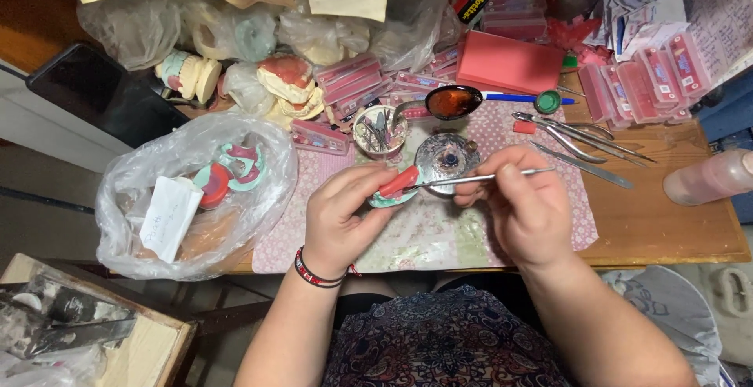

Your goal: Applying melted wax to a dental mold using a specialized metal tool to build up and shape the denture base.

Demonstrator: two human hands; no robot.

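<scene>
My left hand [343, 213] holds a pale green dental cast with a red wax rim [396, 185] above the patterned mat [439, 234]. My right hand [524, 207] grips a thin metal wax instrument [478, 178] like a pen. Its tip touches the red wax on the cast. Just behind the cast sits a small round metal burner [445, 154]. A beaded bracelet circles my left wrist.
A clear plastic bag [196, 191] with more casts and a paper slip lies at the left. Behind are a cup of burs [380, 131], a spoon [451, 102], pink boxes [510, 61], and metal tools [580, 142]. A pink bottle [710, 177] lies at the right.
</scene>
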